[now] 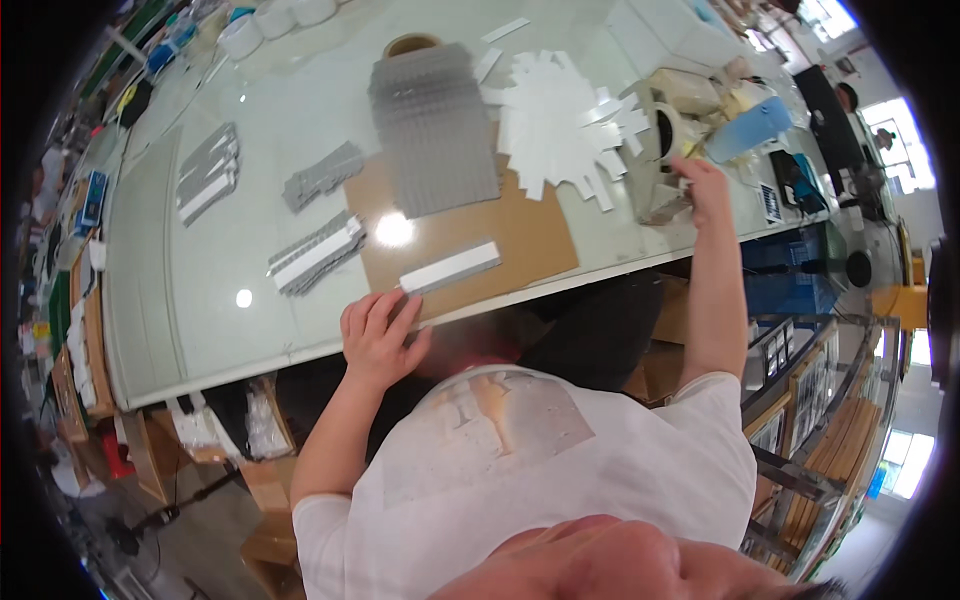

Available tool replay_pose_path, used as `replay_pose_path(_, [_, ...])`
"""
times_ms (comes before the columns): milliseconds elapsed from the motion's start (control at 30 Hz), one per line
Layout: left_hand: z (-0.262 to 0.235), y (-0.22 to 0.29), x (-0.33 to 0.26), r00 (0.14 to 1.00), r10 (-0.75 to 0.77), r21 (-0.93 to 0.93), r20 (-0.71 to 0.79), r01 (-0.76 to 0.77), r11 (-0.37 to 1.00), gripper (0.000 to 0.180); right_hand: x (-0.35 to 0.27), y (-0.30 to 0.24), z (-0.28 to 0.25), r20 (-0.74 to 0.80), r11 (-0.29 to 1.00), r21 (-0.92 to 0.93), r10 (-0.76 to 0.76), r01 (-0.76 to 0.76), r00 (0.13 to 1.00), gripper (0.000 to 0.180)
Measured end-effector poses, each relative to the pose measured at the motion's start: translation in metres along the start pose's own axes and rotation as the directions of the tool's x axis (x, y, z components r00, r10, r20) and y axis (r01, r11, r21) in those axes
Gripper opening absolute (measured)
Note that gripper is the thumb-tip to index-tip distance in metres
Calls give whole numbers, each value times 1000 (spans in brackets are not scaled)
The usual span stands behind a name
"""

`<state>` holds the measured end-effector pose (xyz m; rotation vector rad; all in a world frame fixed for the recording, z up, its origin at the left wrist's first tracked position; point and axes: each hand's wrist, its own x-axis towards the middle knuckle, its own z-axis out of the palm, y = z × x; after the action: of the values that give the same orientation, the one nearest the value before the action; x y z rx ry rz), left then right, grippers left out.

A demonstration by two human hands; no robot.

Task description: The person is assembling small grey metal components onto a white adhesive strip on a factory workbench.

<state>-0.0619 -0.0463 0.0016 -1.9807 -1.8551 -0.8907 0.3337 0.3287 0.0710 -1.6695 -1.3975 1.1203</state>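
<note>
While spread, left hand (378, 342) touches strip (450, 267).

The worktop (290, 115) looks glossy and smooth, like glass; near its front edge, matt brown cardboard (540, 235) lies under a ridged grey stack (437, 135) and 1 smooth white strip (450, 266).

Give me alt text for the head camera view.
A person's right hand is at an apparent tape dispenser; the left hand is by a grey-and-white strip on brown cardboard. Beyond lie grey strips and a fanned pile of white strips.
</note>
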Motion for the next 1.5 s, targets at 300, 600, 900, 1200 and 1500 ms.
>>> replay_pose_path(300, [2,-1,0,1000,5,-5,-13,-5,1000,43,-95,106,-27,-260,938,-23,-340,346,904,4])
replay_pose_path(600, [-10,29,12,997,-66,-552,40,77,830,31,-226,43,115,605,698,-175,-480,695,635,16])
replay_pose_path(900, [-45,31,28,698,-145,-289,701,464,838,17,-258,7,185,815,480,45,-524,876,246,12])
replay_pose_path(1200, [-23,21,55,741,-245,-330,625,535,777,21,-233,16,186,513,912,17,-359,410,779,17])
replay_pose_path(1500, [-9,15,84,697,-337,-153,633,539,829,24,-219,27,208,260,826,-79,-523,558,812,12])
